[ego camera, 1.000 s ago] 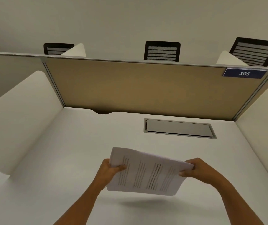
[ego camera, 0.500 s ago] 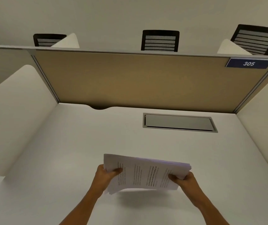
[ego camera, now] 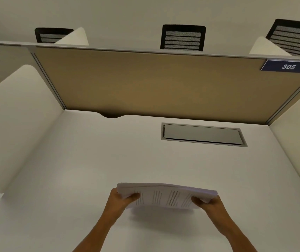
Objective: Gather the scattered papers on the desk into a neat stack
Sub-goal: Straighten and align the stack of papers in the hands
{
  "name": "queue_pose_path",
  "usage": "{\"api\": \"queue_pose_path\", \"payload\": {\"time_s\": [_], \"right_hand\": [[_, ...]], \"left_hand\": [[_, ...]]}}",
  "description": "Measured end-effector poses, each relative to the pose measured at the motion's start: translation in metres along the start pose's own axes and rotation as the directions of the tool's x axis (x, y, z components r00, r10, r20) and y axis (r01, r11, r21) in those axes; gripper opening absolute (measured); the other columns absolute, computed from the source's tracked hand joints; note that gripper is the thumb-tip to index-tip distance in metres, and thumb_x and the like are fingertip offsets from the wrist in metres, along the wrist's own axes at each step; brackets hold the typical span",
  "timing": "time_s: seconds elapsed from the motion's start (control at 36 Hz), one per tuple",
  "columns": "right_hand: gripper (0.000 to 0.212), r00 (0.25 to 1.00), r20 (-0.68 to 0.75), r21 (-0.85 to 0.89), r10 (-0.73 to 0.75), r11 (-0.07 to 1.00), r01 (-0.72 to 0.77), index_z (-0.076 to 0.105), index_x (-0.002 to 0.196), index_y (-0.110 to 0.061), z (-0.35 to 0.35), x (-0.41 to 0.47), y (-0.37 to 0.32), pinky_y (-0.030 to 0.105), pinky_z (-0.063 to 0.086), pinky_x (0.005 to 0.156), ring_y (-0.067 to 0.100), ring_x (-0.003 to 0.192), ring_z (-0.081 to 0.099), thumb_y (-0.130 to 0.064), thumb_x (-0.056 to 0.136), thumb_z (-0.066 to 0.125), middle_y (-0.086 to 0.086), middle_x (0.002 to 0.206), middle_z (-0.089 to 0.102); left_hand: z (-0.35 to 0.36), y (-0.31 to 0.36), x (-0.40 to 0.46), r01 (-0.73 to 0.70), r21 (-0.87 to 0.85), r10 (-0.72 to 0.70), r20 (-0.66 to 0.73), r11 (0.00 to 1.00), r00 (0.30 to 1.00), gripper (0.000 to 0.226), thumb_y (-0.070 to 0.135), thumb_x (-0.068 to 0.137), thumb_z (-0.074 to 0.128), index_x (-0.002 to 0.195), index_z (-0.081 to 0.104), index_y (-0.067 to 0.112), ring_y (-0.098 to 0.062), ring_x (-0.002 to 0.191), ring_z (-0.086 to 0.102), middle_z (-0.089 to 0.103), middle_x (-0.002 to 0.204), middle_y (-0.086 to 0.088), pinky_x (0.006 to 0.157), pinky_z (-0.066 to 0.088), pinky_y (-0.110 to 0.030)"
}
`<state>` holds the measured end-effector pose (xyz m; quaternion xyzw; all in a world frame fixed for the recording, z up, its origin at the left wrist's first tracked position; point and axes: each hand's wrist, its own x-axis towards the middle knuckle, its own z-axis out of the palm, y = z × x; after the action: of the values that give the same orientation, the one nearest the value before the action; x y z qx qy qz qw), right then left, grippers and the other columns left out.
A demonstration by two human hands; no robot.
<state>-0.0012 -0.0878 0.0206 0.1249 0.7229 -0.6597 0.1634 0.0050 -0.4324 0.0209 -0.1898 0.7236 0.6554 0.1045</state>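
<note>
Papers [ego camera: 165, 196] edges gripped, L hand [ego camera: 117, 200] & R hand [ego camera: 210, 203].

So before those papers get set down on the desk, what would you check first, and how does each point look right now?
1. Left hand grips the papers: ok.
2. Right hand grips the other end: ok.
3. Sheet edges squared: not ok, the far edges fan out slightly.
4. Desk under the papers bare: ok.
5. Papers off the desk, a shadow shows beneath: ok.
6. No sheet left outside the view: cannot tell.
</note>
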Motion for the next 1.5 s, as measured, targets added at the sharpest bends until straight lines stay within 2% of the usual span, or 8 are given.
{"api": "queue_pose_path", "payload": {"time_s": [0.11,0.25,0.5,0.81,0.97,1.14,1.36,1.5], "right_hand": [[0.030,0.999,0.012,-0.022,0.033,0.999,-0.033,0.079,0.106,-0.031,-0.001,0.003,0.007,0.016,0.059,0.072,0.008,0.099,0.075,-0.021,0.078,0.084,-0.005,0.105,0.081],[0.025,0.997,-0.063,0.007,0.040,0.999,-0.040,0.081,0.099,-0.027,0.001,0.006,0.014,0.019,0.059,0.070,0.010,0.092,0.076,-0.021,0.075,0.085,-0.001,0.100,0.082],[0.024,0.995,-0.097,0.038,-0.001,0.999,0.004,0.081,0.096,-0.025,-0.009,0.003,0.010,0.015,0.058,0.067,0.012,0.089,0.076,-0.005,0.083,0.080,0.001,0.096,0.082],[0.031,0.994,-0.105,0.024,0.037,0.999,-0.034,0.074,0.107,-0.023,-0.006,0.005,0.017,0.017,0.059,0.069,0.007,0.091,0.076,-0.010,0.080,0.083,-0.005,0.099,0.082],[0.020,0.987,-0.150,0.032,0.054,0.998,-0.050,0.080,0.098,-0.020,-0.013,0.005,0.020,0.014,0.058,0.066,0.012,0.089,0.077,-0.011,0.081,0.084,-0.001,0.094,0.082],[0.024,0.991,-0.097,0.011,0.090,0.996,-0.089,0.077,0.102,-0.023,-0.009,0.000,0.029,0.013,0.058,0.066,0.005,0.088,0.076,-0.010,0.082,0.082,-0.006,0.097,0.082],[0.025,0.991,-0.119,0.028,0.058,0.998,-0.056,0.081,0.095,-0.031,-0.009,0.002,0.019,0.011,0.057,0.067,0.003,0.088,0.075,-0.008,0.085,0.079,-0.008,0.096,0.082],[0.022,0.993,-0.088,-0.018,0.075,0.997,-0.076,0.076,0.103,-0.032,-0.011,0.003,0.026,0.009,0.057,0.068,0.001,0.091,0.075,-0.021,0.085,0.081,-0.013,0.099,0.081]], "left_hand": [[0.001,-0.010,0.002,0.012,0.031,-0.013,0.040,0.999,0.999,0.043,0.010,0.073,0.085,0.113,0.070,0.013,-0.020,0.099,0.071,0.076,0.104,-0.005,0.083,0.061,-0.030],[0.012,-0.016,-0.001,0.015,-0.007,-0.015,0.006,1.000,1.000,0.039,0.006,0.071,0.085,0.103,0.071,0.023,-0.017,0.093,0.072,0.077,0.097,0.001,0.068,0.061,-0.018],[0.018,-0.016,0.006,0.014,-0.016,-0.014,0.029,1.000,0.999,0.034,0.004,0.067,0.088,0.093,0.077,0.022,-0.015,0.088,0.075,0.080,0.091,0.001,0.065,0.058,-0.018],[0.033,-0.025,-0.001,0.053,-0.061,-0.047,0.100,0.997,0.994,0.046,0.015,0.070,0.088,0.112,0.072,0.025,-0.010,0.098,0.071,0.077,0.106,0.002,0.073,0.058,-0.019],[0.030,-0.023,-0.001,0.061,-0.055,-0.059,0.043,0.997,0.997,0.032,0.008,0.070,0.087,0.093,0.077,0.028,-0.008,0.087,0.074,0.079,0.094,0.005,0.064,0.057,-0.015],[0.031,-0.031,-0.006,0.072,0.016,-0.074,0.147,0.997,0.986,0.037,0.009,0.078,0.081,0.111,0.072,0.024,-0.012,0.100,0.071,0.077,0.105,0.002,0.077,0.056,-0.018],[0.030,-0.025,-0.005,0.060,0.042,-0.064,0.076,0.997,0.995,0.032,0.009,0.082,0.077,0.102,0.072,0.033,-0.005,0.095,0.072,0.078,0.099,0.010,0.074,0.054,-0.014],[0.028,-0.029,-0.004,0.067,0.096,-0.078,0.120,0.993,0.990,0.033,0.009,0.081,0.078,0.111,0.071,0.020,-0.010,0.096,0.072,0.077,0.102,0.004,0.077,0.056,-0.016]]}}
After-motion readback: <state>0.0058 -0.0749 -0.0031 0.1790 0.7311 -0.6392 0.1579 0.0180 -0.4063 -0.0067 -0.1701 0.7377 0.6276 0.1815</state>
